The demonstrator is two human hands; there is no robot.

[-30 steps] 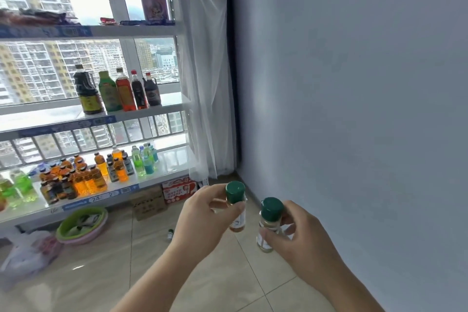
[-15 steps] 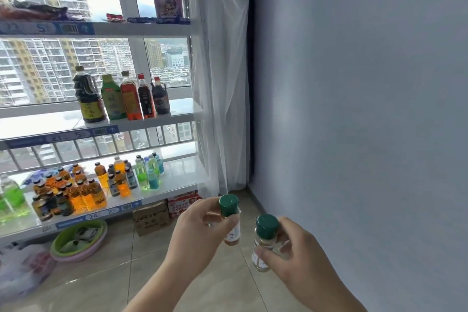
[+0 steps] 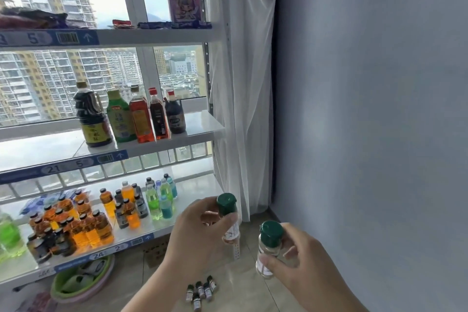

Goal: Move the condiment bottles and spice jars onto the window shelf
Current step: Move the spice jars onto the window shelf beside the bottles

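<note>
Facing window shelves [image 3: 202, 126], we are gripping one jar [image 3: 229, 220] in our left hand [image 3: 200, 238], another jar [image 3: 269, 248] in our right hand [image 3: 301, 263], carrying both; next, setting them beside the bottles [image 3: 131, 114] above.

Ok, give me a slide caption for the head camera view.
Left hand and right hand hold green-capped glass spice jars facing the white window shelf of condiment bottles.

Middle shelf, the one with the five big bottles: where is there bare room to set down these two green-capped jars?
The middle shelf is bare right of the round dark bottle, up to the curtain. A wider bare stretch lies left of the dark handled jug. Between those two, the bottles stand tightly packed, with no gap between them.
</note>
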